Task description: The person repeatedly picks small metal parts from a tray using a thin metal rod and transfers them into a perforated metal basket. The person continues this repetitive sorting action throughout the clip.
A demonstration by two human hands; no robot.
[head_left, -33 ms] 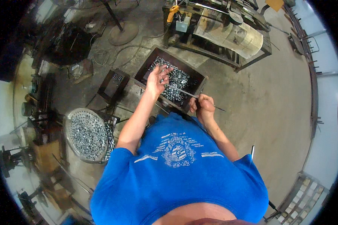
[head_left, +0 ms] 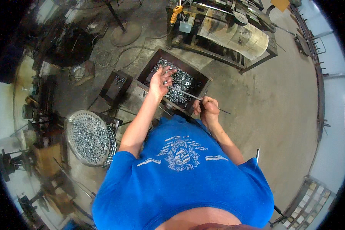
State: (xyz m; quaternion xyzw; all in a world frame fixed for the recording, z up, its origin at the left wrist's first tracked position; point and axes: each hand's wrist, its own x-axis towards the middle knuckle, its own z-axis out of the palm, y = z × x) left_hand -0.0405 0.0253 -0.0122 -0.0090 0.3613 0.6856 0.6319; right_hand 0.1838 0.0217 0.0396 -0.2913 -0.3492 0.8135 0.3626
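My left hand (head_left: 158, 82) is palm up over a dark metal bin (head_left: 198, 73), its fingers partly curled around a small metal nut (head_left: 165, 82). A thin metal rod (head_left: 186, 93) runs from beside that nut to my right hand (head_left: 208, 109). The right fingers are closed around the rod near the bin's front right corner, and its tapered end sticks out to the right. Whether the rod's far tip passes into the nut, I cannot tell. Many shiny metal nuts (head_left: 183, 81) lie loose in the bin beneath both hands.
To the left stands a smaller dark box (head_left: 110, 85) with a few metal pieces. Nearer, a round perforated basket (head_left: 70, 132) holds many nuts. Beyond the bin is a metal workbench (head_left: 218, 50) with newspaper (head_left: 253, 40) and a yellow-handled tool (head_left: 176, 14). A round stand base (head_left: 126, 35) and cables lie behind.
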